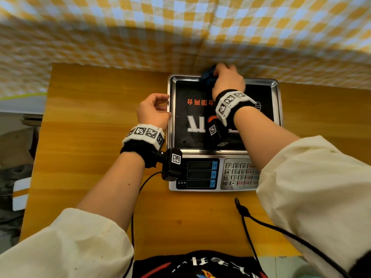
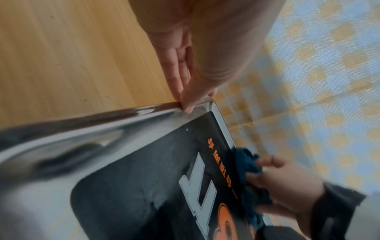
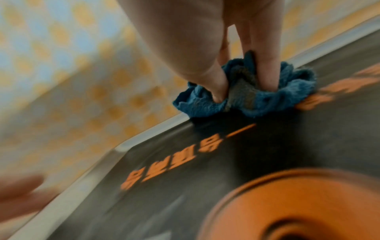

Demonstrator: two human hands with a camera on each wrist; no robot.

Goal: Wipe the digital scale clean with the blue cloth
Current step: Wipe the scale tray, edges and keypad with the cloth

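The digital scale (image 1: 202, 173) stands on the wooden table, its steel tray (image 1: 170, 133) lined with a black sheet printed in orange and white. My right hand (image 1: 226, 77) reaches to the tray's far edge and grips the crumpled blue cloth (image 1: 207, 76), pressing it onto the black sheet. In the right wrist view the thumb and a finger dig into the cloth (image 3: 205, 105). My left hand (image 1: 154, 109) holds the tray's left rim, thumb on top of the rim (image 2: 144, 110) and fingers (image 2: 174, 76) against its outer side. The left wrist view shows the cloth (image 2: 246, 164) in the right hand (image 2: 273, 178).
The scale's displays and keypad (image 1: 239, 173) face me at the near side. A yellow-and-blue checked fabric (image 1: 180, 27) hangs right behind the table. Black cables (image 1: 247, 215) trail across the bare wooden tabletop (image 1: 90, 147) near me. The table's left edge drops to clutter.
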